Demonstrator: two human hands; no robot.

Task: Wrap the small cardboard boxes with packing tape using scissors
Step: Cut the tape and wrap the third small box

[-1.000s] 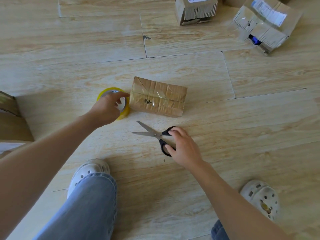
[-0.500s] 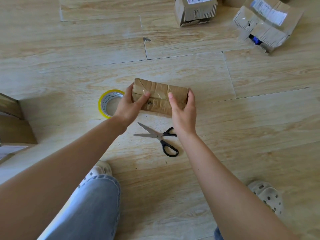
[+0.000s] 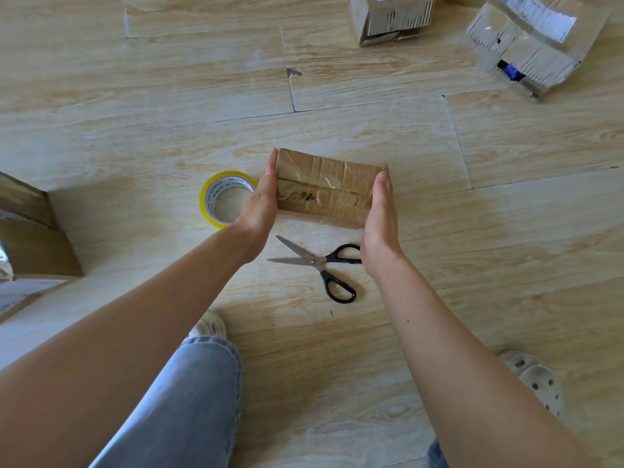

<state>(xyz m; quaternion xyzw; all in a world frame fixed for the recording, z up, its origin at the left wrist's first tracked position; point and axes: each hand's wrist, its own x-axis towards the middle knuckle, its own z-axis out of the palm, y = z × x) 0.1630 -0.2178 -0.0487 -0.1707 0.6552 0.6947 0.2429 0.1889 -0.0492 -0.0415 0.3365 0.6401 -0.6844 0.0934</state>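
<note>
Floor: pale wood-look planks [image 3: 202, 96].
Box: small cardboard box [image 3: 324, 187], taped, lying on the floor.
Hands: left hand [image 3: 261, 206] and right hand [image 3: 380, 214] flat, fingers straight, pressing the box ends.
Nearby: tape roll [image 3: 216, 201], scissors [image 3: 317, 265].

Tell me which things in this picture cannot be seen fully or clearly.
1. Head view: the left hand and right hand cover both short ends of the taped box; any tape there is unseen.
2. The left hand hides part of the tape roll; its loose end cannot be found.
3. The right hand overlaps one handle of the scissors.
4. The top edge cuts off the far box and torn box; labels are unreadable.
</note>
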